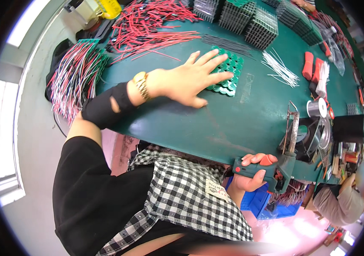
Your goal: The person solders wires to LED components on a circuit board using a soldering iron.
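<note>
The green table (169, 128) has bare room between its near edge and the green panel (234, 64). The left hand (188, 81), palm down, fingers spread, grips nothing and lies over the panel's left part; the right hand (252, 173), by the near edge, clasps a green tool (285, 166). Red wires (148, 25) and stacked trays (261, 32) crowd the far side.

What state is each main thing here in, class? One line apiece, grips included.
Left grip, open, spread
Right grip, closed around the green tool
Green panel, flat, partly covered
Red wires, loosely heaped
White wires, loosely fanned out
Black wires, lying loose
Gold watch, fastened
</note>
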`<state>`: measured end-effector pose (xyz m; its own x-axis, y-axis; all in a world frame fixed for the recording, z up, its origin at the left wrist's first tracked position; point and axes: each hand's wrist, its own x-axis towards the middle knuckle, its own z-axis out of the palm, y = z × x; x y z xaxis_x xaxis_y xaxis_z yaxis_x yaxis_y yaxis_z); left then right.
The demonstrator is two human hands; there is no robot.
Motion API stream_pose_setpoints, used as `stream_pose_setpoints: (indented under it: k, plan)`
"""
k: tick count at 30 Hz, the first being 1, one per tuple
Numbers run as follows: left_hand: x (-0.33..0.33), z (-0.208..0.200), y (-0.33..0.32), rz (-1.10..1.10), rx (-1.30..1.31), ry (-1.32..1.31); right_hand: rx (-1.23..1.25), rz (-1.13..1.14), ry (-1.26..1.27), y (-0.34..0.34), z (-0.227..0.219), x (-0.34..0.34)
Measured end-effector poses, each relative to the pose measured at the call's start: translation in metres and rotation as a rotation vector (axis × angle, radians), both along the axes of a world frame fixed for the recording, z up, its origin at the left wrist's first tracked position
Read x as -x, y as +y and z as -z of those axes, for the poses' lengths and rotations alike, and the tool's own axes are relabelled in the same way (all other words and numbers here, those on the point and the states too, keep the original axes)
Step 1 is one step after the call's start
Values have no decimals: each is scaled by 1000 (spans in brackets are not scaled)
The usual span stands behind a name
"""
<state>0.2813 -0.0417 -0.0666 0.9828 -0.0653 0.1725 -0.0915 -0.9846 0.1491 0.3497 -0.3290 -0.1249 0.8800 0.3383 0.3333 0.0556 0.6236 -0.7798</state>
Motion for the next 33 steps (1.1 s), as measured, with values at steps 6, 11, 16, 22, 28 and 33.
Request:
stream_pose_setpoints:
  k: [6, 11, 16, 22, 28, 33]
  plan:
    - [-27, 8, 14, -113, -223, -13, 23, -21, -28, -4, 4, 0]
    - [-25, 23, 11, -144, -301, -83, 4, 7, -55, -2, 7, -2]
    - [-24, 26, 8, -163, -285, -124, 34, 10, -85, 0, 5, -2]
    - [-26, 24, 7, -145, -238, -40, 43, 19, -73, -3, 3, -2]
    - [-44, 1, 41, -152, -116, 218, 23, 6, -22, -2, 6, 1]
    - [-53, 3, 41, -76, -93, 108, -2, 33, -22, -5, 6, 1]
